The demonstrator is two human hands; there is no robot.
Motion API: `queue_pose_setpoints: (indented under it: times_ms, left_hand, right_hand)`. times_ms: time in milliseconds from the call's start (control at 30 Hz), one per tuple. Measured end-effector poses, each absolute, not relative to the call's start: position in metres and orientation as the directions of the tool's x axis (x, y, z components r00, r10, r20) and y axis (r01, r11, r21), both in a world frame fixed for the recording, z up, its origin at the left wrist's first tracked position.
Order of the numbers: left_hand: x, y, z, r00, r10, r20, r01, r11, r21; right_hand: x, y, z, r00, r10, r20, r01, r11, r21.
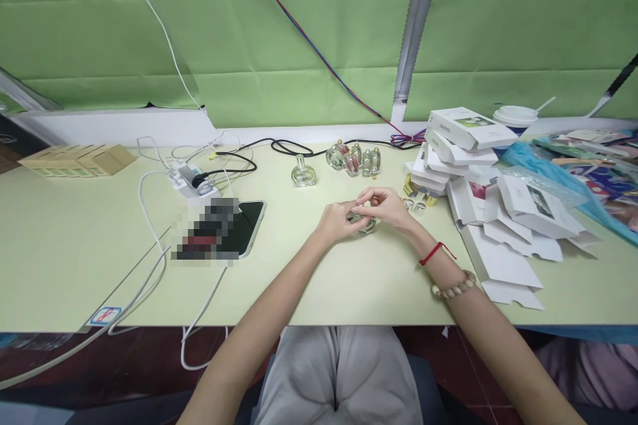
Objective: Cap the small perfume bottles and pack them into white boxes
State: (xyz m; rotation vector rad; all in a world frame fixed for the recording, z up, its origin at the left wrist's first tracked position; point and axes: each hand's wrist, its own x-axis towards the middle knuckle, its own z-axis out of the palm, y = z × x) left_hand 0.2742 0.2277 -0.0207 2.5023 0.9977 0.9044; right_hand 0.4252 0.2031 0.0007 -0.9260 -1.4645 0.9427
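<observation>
A small clear glass perfume bottle (367, 226) is partly covered by my fingers, low over the table. My left hand (339, 220) is closed around its left side. At the top of the bottle, the thumb and fingertips of my right hand (386, 207) are pinched together; what lies between them is hidden. Farther back stands another clear perfume bottle (304, 174) with pale liquid. A cluster of glass bottles (343, 158), some pinkish, sits to its right, beside a pair of ribbed bottles (371, 163). Near my right wrist are clear caps (415, 206) and gold-coloured pieces (409, 186).
White cartons (468, 129) are stacked at right, with opened ones (503, 259) spread in front. A lidded cup (516, 116) stands behind. On the left lie a tablet (253, 222), a power strip (192, 179) with cables, and tan boxes (80, 161).
</observation>
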Motion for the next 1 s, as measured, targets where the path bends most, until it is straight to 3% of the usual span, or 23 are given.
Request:
queue_pose_setpoints:
  times_ms: [367,533,733,867,933,1000]
  left_hand:
    - [0.275,0.228,-0.020,0.559,0.721,0.409,0.545,-0.691,0.475]
    - [0.275,0.226,-0.019,0.551,0.695,0.461,0.506,-0.718,0.477]
    - [0.275,0.226,-0.017,0.548,0.709,0.444,0.534,-0.705,0.467]
    - [0.275,0.225,-0.015,0.534,0.720,0.444,0.574,-0.694,0.435]
    - [0.276,0.224,-0.015,0.507,0.737,0.447,0.606,-0.673,0.424]
    - [0.276,0.224,-0.015,0.467,0.764,0.446,0.642,-0.639,0.423]
  right_hand:
    - [0.435,0.198,0.009,-0.232,0.941,0.246,0.061,0.266,-0.962]
    - [0.441,0.197,0.013,-0.239,0.957,0.164,0.113,0.196,-0.974]
    - [0.442,0.199,0.013,-0.242,0.950,0.199,0.131,0.235,-0.963]
    - [0.449,0.201,0.017,-0.078,0.942,0.325,0.174,0.334,-0.926]
    - [0.454,0.202,0.016,0.089,0.922,0.376,0.336,0.327,-0.883]
    - [0.458,0.201,0.014,0.196,0.889,0.413,0.595,0.228,-0.771]
